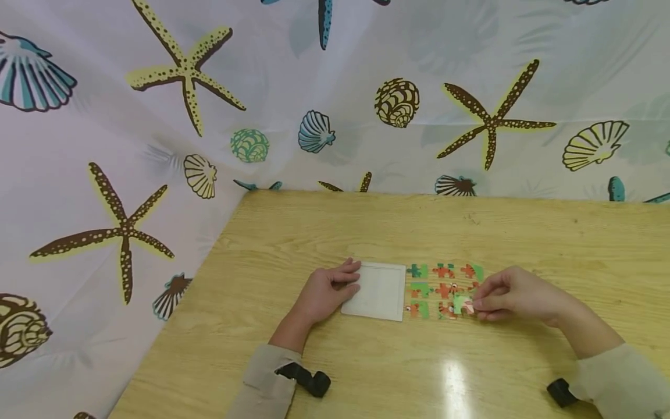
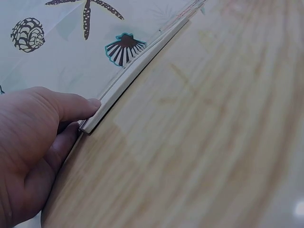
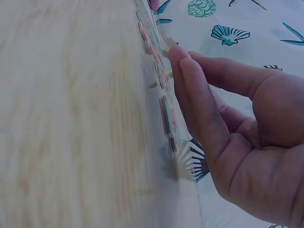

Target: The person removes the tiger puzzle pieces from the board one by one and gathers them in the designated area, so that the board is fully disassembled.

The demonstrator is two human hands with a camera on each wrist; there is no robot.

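Observation:
A white square puzzle tray (image 1: 378, 294) with a raised rim lies on the table. My left hand (image 1: 327, 294) rests at its left edge, fingers fairly straight, their tips on the rim. In the left wrist view, the left hand (image 2: 35, 147) touches the corner of the tray (image 2: 121, 85). Just right of the tray, orange and green jigsaw pieces (image 1: 419, 289) lie spread in three rows. My right hand (image 1: 510, 297) pinches one light green and reddish jigsaw piece (image 1: 462, 304) between thumb and fingers, over the lower right pieces. The right wrist view shows the right hand (image 3: 228, 109) beside the row's edge.
The wooden table (image 1: 314, 227) runs back to a white curtain (image 1: 356, 70) printed with starfish and shells. The curtain also closes off the left side. Black wrist devices (image 1: 314, 383) sit at both sleeves.

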